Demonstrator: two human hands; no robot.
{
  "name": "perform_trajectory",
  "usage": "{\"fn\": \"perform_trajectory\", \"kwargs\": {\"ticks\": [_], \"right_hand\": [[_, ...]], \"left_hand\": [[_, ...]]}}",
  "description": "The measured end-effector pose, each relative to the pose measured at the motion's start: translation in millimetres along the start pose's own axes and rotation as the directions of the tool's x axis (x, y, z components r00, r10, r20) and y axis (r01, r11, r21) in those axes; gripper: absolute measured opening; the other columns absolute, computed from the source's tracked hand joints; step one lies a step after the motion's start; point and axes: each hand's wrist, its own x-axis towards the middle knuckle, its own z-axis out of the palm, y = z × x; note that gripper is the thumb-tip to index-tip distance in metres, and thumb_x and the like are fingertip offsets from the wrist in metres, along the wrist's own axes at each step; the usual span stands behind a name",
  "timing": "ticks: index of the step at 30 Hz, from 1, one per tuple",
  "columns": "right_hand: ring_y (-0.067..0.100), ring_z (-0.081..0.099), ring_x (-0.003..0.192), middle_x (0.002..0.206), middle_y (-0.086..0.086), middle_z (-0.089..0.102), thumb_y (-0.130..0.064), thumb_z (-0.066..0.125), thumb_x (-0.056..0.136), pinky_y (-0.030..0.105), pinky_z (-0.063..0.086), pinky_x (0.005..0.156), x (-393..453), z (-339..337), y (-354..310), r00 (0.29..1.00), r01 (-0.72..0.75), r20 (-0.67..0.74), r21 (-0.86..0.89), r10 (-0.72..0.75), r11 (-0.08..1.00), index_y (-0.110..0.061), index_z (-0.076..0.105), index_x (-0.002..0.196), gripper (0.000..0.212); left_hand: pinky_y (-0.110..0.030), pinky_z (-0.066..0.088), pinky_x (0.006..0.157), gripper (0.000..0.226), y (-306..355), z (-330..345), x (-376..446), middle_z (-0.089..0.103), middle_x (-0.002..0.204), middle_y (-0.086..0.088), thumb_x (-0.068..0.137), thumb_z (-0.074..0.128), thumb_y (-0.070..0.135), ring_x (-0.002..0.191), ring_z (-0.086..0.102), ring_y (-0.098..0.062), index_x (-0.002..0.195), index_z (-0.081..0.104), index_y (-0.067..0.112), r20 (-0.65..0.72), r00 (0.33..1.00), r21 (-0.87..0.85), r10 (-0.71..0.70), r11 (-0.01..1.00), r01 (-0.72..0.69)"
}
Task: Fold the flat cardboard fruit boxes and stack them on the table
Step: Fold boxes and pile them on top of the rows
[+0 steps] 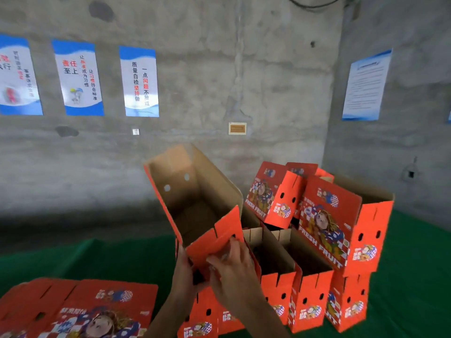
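I hold an opened red fruit box [195, 191] tilted in the air, its brown inside facing me. My left hand [183, 267] grips its lower near corner from below. My right hand [231, 262] pinches the red end flap at the same corner. A pile of flat red boxes [80, 306] lies on the green table [85, 257] at the lower left. Several folded boxes [310, 289] stand in a row to the right, with more folded boxes [327, 220] stacked on top of them.
A concrete wall with blue and white posters [139, 81] runs behind the table. Another poster [366, 86] hangs on the right wall. Green table surface shows at the far right [415, 276].
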Motion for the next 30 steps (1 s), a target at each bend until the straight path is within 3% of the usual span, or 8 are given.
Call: {"fn": "perform_trajectory", "kwargs": {"ticks": [3, 6, 10, 15, 19, 23, 26, 30], "right_hand": [[0.031, 0.027, 0.143, 0.151, 0.007, 0.030, -0.037, 0.042, 0.095, 0.040, 0.031, 0.119, 26.4, 6.3, 21.5, 0.999, 0.008, 0.036, 0.043, -0.009, 0.999, -0.044, 0.054, 0.130, 0.038], [0.029, 0.028, 0.144, 0.151, 0.005, 0.029, -0.039, 0.040, 0.095, 0.036, 0.030, 0.120, 54.5, 20.6, 48.7, 0.999, 0.013, 0.032, 0.021, -0.014, 1.000, -0.046, 0.049, 0.138, 0.045], [0.025, 0.017, 0.148, 0.159, 0.003, 0.014, -0.035, 0.043, 0.098, 0.032, 0.028, 0.123, 102.0, 43.1, 89.0, 0.999, -0.045, 0.031, 0.054, 0.044, 0.997, -0.049, 0.042, 0.145, 0.049], [0.030, 0.018, 0.148, 0.160, 0.004, 0.011, -0.037, 0.050, 0.098, 0.038, 0.031, 0.121, 171.3, 64.2, 151.3, 0.995, -0.093, 0.033, 0.031, 0.092, 0.995, -0.051, 0.043, 0.144, 0.049], [0.036, 0.024, 0.145, 0.158, 0.010, 0.016, -0.032, 0.059, 0.096, 0.044, 0.029, 0.123, 216.2, 90.1, 198.1, 0.994, -0.107, 0.018, 0.029, 0.106, 0.994, -0.044, 0.049, 0.146, 0.053], [0.038, 0.024, 0.150, 0.161, 0.016, 0.020, -0.025, 0.067, 0.096, 0.049, 0.029, 0.122, 237.0, 120.7, 240.0, 0.990, -0.139, 0.036, 0.163, 0.135, 0.977, -0.035, 0.054, 0.147, 0.053], [0.031, 0.013, 0.157, 0.168, 0.017, 0.010, -0.019, 0.068, 0.096, 0.042, 0.023, 0.126, 234.3, 137.5, 259.7, 0.984, -0.162, 0.113, 0.273, 0.136, 0.948, -0.035, 0.053, 0.147, 0.055], [0.016, 0.007, 0.158, 0.170, 0.004, 0.011, -0.022, 0.064, 0.100, 0.022, 0.013, 0.122, 218.5, 144.6, 264.2, 0.973, -0.203, 0.176, 0.322, 0.152, 0.925, -0.034, 0.050, 0.147, 0.051]], "left_hand": [[-0.029, 0.060, 0.061, 0.036, 6.7, 16.3, 36.2, 0.072, 0.106, 0.026, 0.109, 0.048, 0.029, 0.107, 0.064, -0.010, 0.132, 0.054, 0.057, 0.014, 0.993, 0.076, 0.118, 0.990, -0.119], [-0.041, 0.060, 0.085, 0.032, 13.2, 34.4, 77.1, 0.071, 0.124, 0.012, 0.107, 0.040, 0.051, 0.108, 0.068, -0.013, 0.134, 0.055, 0.057, 0.035, 0.979, 0.094, 0.202, 0.974, -0.204], [-0.043, 0.046, 0.113, 0.038, 7.7, 64.1, 144.7, 0.053, 0.151, 0.006, 0.111, 0.041, 0.040, 0.133, 0.056, -0.015, 0.142, 0.038, 0.062, 0.120, 0.934, 0.207, 0.336, 0.912, -0.354], [-0.053, 0.050, 0.107, 0.048, 0.3, 120.8, 226.1, 0.062, 0.139, 0.001, 0.095, 0.042, 0.073, 0.126, 0.063, -0.021, 0.142, 0.042, 0.063, 0.158, 0.953, 0.052, 0.257, 0.962, -0.268], [-0.039, 0.053, 0.103, 0.053, -11.4, 151.0, 289.5, 0.070, 0.126, 0.002, 0.101, 0.036, 0.065, 0.122, 0.065, -0.020, 0.146, 0.048, 0.040, 0.164, 0.938, 0.059, 0.305, 0.946, -0.318], [-0.029, 0.055, 0.099, 0.046, -39.3, 164.3, 324.9, 0.070, 0.127, 0.005, 0.107, 0.028, 0.056, 0.121, 0.065, -0.012, 0.147, 0.046, 0.040, 0.203, 0.941, 0.136, 0.272, 0.943, -0.302], [-0.015, 0.049, 0.099, 0.054, -63.3, 160.9, 332.1, 0.063, 0.137, 0.008, 0.105, 0.026, 0.057, 0.125, 0.060, -0.003, 0.153, 0.041, 0.037, 0.259, 0.935, 0.210, 0.244, 0.930, -0.301], [-0.008, 0.046, 0.093, 0.053, -71.1, 155.4, 332.6, 0.066, 0.133, 0.006, 0.104, 0.037, 0.058, 0.116, 0.062, 0.002, 0.143, 0.058, 0.029, 0.177, 0.968, 0.227, 0.177, 0.950, -0.215]]}}
